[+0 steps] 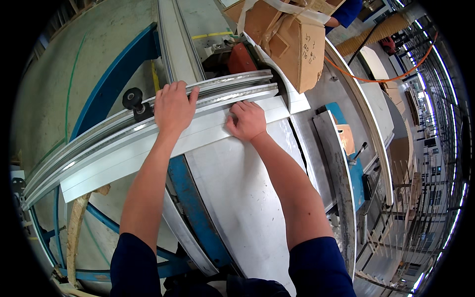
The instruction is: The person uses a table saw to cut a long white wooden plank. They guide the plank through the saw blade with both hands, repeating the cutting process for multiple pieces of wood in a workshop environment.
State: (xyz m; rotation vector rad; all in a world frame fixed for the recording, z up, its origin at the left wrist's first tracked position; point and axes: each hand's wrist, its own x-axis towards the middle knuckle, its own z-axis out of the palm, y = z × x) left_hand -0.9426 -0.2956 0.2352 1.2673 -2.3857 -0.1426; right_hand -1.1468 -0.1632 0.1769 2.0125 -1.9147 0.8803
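Note:
A long white board [210, 127] lies along the near side of a ribbed aluminium fence [242, 89], which crosses the metal saw table [242, 178]. My left hand [174, 108] is closed over the fence, its fingers bent across the rails and its thumb apart on the right. To its right, my right hand [249, 121] is curled on the white board close to the fence, fingers bent over the board's far side. Their fingertips are partly hidden. A black knob [132, 99] stands on the fence just left of my left hand.
Beyond the board's right end stand a white curved cover [297, 103], a red part [241, 58] and a cardboard box [299, 49]. A blue curved frame [116, 74] is at left. Another person's sleeve [349, 12] shows at the top. An orange hose [366, 80] hangs at right.

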